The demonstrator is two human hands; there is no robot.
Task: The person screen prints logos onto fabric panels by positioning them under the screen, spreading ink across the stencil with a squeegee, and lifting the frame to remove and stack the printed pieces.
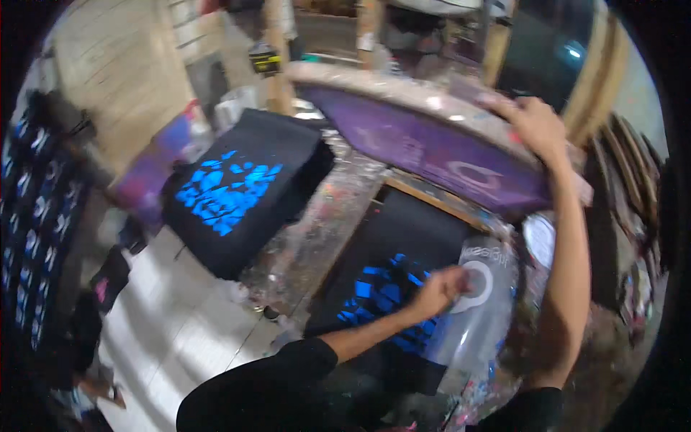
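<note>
My right hand (536, 128) grips the upper edge of a tilted screen printing frame (439, 147), whose purple mesh faces me. Below it, black fabric (425, 219) with a blue broken-shard print (381, 291) lies flat on a wood-edged board. My left hand (443, 289) is over the right part of this fabric, slightly blurred, its fingers closed at the edge of a clear plastic sheet (479, 309). That sheet bears a white ring and overlaps the fabric's right side.
Left of the board sits a stack of black fabric (288, 151) with a similar blue print. A paint-stained table (338, 194) runs between them. A round white lid (538, 241) lies at the right. Pale floor tiles (173, 309) show at lower left, and flat panels (626, 165) lean at far right.
</note>
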